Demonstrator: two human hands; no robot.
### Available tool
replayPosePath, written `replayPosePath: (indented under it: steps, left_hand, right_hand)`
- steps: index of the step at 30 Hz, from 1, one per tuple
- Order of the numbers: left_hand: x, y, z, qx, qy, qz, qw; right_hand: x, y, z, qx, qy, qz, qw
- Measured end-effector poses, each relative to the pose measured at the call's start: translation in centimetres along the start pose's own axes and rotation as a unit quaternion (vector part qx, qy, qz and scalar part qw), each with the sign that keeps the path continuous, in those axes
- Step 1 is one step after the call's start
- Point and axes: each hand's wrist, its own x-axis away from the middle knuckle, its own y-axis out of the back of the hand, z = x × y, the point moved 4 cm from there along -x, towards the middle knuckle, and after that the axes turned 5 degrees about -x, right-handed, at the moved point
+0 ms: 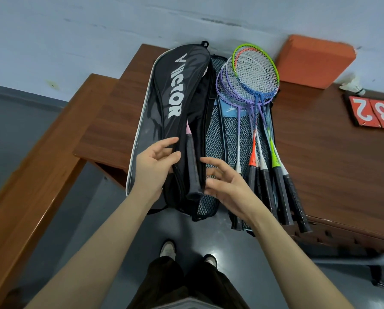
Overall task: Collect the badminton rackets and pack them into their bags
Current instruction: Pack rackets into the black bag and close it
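- The black bag is lying lengthwise on the wooden table, its near end hanging over the table edge toward the person.
- A racket handle with dark grip tape is sticking out of the bag's open near end, so one racket is sitting mostly inside it already (its head is hidden under the cover).
- The left hand is resting against the bag's left side, fingers spread and loosely bent, not wrapping anything.
- The right hand is hovering just right of the handle with its fingers splayed wide; it is holding nothing.
- The loose rackets are lying fanned on a mesh bag just right of the black bag, heads toward the wall and handles overhanging the near table edge.
- Judging by this, the packing step is underway: one racket is going into the black bag while the others are waiting.
- The next move is probably calling for seating the handle fully, or holding the opening apart while the right hand is reaching for another racket beside it.
- Overhanging handles could be knocked off the edge, so a careful reach is looking wise.
- An orange block, a shuttlecock and red number cards are sitting farther right.
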Motion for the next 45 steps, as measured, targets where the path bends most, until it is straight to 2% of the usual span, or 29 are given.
replayPosePath:
  steps: [3,9,14,20,24,30,32,35,37,39,42,45]
  left_hand:
    - [-0.3,-0.6,0.0,-0.002,-0.004,-0.011,1.000]
    - [-0.6,-3.4,-1.1,-0.022,-0.025,-0.014,0.999]
    - [-0.5,-5.0,-1.4,-0.109,-0.059,0.006,0.992]
    - [-0.6,-6.2,-1.8,-0.118,-0.083,-0.002,0.990]
    - [-0.3,-8.4,-0.6,-0.180,-0.110,0.026,0.977]
    - [-0.7,-10.9,2.4,-0.358,-0.174,0.099,0.912]
    - [-1.3,-11.2,4.0,-0.443,-0.176,0.131,0.869]
    - [-1.8,-11.2,6.6,-0.541,-0.128,0.180,0.811]
    - [-2.5,-10.7,6.9,-0.533,-0.141,0.169,0.817]
    - [-4.0,-9.5,6.6,-0.507,-0.144,0.132,0.840]
    - [-7.3,-8.0,6.3,-0.490,-0.120,0.104,0.857]
    - [-10.9,-7.0,6.0,-0.477,-0.107,0.108,0.866]
  right_hand:
    - [1.3,0.2,0.5,0.045,0.009,0.027,0.999]
    - [2.3,0.7,2.0,0.092,0.093,-0.111,0.985]
    - [2.5,1.6,2.3,0.130,0.095,-0.198,0.967]
    - [2.8,2.2,3.3,0.125,0.084,-0.166,0.975]
    - [3.0,3.9,3.3,0.183,0.108,-0.263,0.941]
    - [4.6,6.9,3.4,0.179,0.097,-0.250,0.947]
    - [4.4,8.5,2.7,0.251,0.057,-0.250,0.933]
    - [3.7,10.6,0.3,0.408,-0.042,-0.235,0.881]
    - [3.0,11.1,-0.7,0.468,-0.073,-0.231,0.850]
    - [1.6,11.1,-0.5,0.495,-0.053,-0.257,0.828]
    - [-1.2,11.1,0.6,0.488,-0.013,-0.305,0.817]
    - [-4.7,10.8,2.0,0.504,0.004,-0.334,0.797]
